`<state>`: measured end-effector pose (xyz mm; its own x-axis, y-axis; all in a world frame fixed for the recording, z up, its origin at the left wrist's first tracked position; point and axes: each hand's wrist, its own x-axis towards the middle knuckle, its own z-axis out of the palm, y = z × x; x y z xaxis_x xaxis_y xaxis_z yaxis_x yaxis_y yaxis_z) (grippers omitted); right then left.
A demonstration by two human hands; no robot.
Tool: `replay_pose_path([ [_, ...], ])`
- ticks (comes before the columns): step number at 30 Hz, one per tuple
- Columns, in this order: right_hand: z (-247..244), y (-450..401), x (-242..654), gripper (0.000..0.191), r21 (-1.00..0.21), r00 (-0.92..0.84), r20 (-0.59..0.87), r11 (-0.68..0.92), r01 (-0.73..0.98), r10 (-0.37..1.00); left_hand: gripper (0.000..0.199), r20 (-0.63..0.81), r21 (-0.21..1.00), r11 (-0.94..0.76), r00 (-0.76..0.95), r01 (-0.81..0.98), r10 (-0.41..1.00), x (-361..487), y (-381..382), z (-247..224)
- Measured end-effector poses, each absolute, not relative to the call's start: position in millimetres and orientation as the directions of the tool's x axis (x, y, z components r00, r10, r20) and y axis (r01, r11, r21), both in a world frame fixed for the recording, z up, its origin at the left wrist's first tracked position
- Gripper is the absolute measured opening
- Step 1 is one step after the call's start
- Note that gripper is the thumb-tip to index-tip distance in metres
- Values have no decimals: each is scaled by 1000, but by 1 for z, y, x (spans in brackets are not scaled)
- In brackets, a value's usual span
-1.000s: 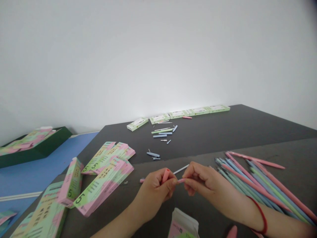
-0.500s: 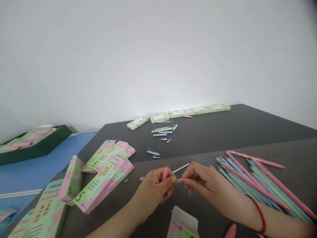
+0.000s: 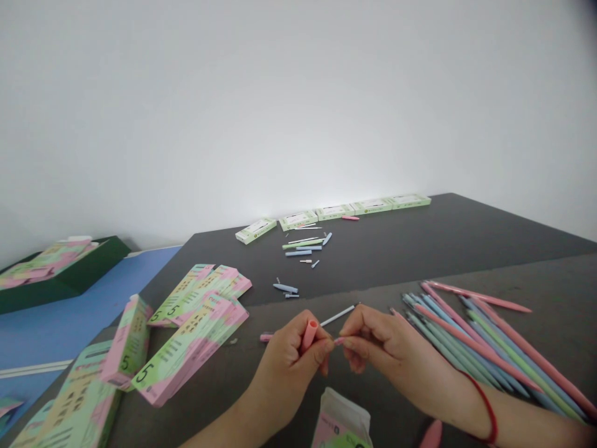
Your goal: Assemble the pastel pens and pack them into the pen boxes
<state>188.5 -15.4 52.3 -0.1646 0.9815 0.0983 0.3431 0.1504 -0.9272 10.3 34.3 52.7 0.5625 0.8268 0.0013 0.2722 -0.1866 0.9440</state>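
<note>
My left hand (image 3: pixel 291 364) is closed around a pink hollow pen barrel (image 3: pixel 309 335), its round open end facing up. Between the two hands a small pink pen part (image 3: pixel 339 341) is pinched by the fingertips of both. My right hand (image 3: pixel 387 351), with a red cord at the wrist, grips that part between thumb and forefinger. Behind the fingers a white pen refill (image 3: pixel 338 315) slants across the table; whether a hand touches it I cannot tell. Left of my left hand, another pink piece (image 3: pixel 266 336) shows partly. An open carton (image 3: pixel 342 420) stands below my hands.
Pastel pens (image 3: pixel 480 348) lie piled at the right. Green-pink boxes (image 3: pixel 191 348) are stacked at the left, near a dark green tray (image 3: pixel 88 272) of more boxes. Loose pen parts (image 3: pixel 303 249) and flat pale green boxes (image 3: pixel 336 212) lie farther back by the wall.
The view has shifted slightly, so the table's things sit a little farther left. The barrel in my left hand is tilted so its open end shows more. Both hands keep their pinch.
</note>
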Motion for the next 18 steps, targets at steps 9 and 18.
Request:
replay_pose_path([
  [9, 55, -18, 190, 18, -890, -177, 159, 218, 399, 971, 23, 1, 981, -112, 573, 159, 819, 11, 33, 48],
  [18, 55, -24, 185, 22, -972, -168, 105, 137, 191, 980, 15, 308, 837, -503, 575, 215, 758, 2, 26, 48],
])
